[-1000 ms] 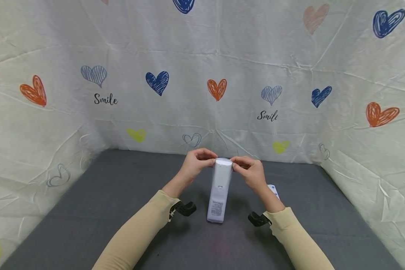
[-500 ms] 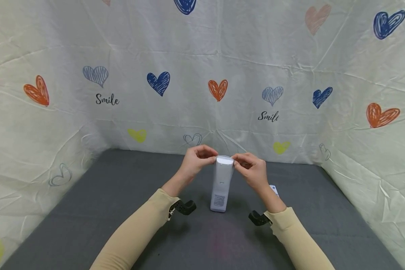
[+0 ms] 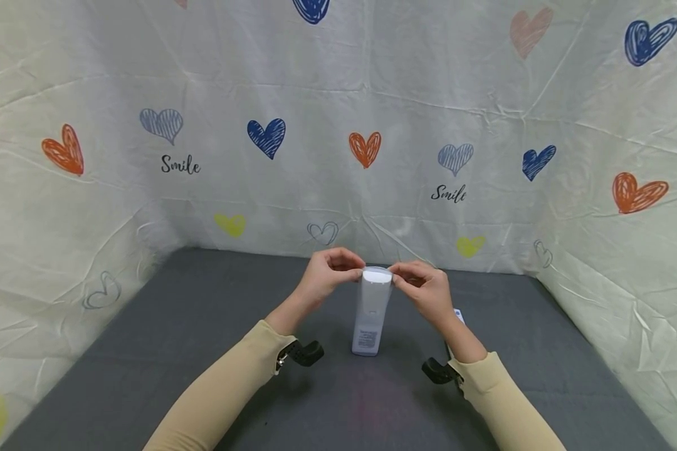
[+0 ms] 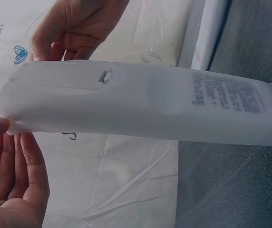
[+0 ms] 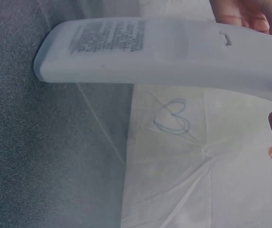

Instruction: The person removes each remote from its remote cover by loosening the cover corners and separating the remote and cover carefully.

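A white remote control (image 3: pixel 370 313), its back with battery cover and printed label facing me, stands nearly upright on the grey cloth. A thin translucent sleeve covers it, and the clear rim shows around its top end in the head view. My left hand (image 3: pixel 330 275) pinches the sleeve's top edge on the left between thumb and fingers. On the right side, my right hand (image 3: pixel 425 288) pinches the same edge. In the left wrist view, the left thumb and fingers meet at the corner of the remote's top end, with the right hand (image 4: pixel 81 26) across from it.
A small white thing with blue marks (image 3: pixel 458 315) lies on the grey cloth (image 3: pixel 203 326), partly hidden by the right forearm. A white curtain (image 3: pixel 406 113) printed with hearts surrounds the table at the back and sides. Black wrist cameras (image 3: pixel 306 353) hang below both sleeves.
The remote's lower end has moved away from me and slightly right. Both hands rose a little, then came back down, still pinching the top; the right wrist shifted slightly right.
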Demonstrator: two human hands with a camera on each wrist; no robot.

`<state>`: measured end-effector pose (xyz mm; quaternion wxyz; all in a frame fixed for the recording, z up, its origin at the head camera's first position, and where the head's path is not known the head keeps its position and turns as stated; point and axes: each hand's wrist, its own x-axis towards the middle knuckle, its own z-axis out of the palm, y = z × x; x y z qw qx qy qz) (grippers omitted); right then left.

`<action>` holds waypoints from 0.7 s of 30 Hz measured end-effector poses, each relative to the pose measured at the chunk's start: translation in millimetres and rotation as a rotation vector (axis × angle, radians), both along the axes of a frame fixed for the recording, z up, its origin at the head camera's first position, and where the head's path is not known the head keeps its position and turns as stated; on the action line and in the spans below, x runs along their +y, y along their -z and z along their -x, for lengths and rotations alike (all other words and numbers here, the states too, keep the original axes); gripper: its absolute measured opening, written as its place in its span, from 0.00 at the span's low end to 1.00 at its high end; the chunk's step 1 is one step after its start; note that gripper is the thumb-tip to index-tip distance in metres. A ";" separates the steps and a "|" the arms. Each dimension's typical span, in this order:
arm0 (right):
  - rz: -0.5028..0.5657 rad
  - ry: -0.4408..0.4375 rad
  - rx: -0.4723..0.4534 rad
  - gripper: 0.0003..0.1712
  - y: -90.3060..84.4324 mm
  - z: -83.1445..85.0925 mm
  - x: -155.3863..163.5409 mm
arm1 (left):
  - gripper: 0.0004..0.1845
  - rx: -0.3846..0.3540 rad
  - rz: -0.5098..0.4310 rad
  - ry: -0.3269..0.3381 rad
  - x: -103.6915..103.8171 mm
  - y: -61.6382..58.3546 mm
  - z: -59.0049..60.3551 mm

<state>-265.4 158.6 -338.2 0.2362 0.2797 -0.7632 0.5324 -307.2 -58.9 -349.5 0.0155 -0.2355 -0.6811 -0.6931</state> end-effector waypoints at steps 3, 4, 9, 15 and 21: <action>0.009 -0.011 -0.035 0.07 -0.2 0.6 0.2 | 0.10 -0.005 -0.001 0.005 -0.6 -0.6 -1.5; 0.013 -0.015 -0.050 0.07 -0.2 0.9 0.2 | 0.10 -0.008 -0.002 0.007 -0.7 -0.8 -2.0; 0.029 -0.052 -0.168 0.09 3.6 3.1 0.9 | 0.10 -0.041 -0.008 0.008 0.2 1.9 -2.7; 0.090 -0.082 -0.281 0.11 23.3 19.9 4.9 | 0.10 -0.079 -0.013 -0.011 2.3 6.1 -2.1; 0.109 -0.083 -0.341 0.13 29.1 26.4 6.8 | 0.10 -0.116 -0.002 -0.010 2.9 6.7 -1.7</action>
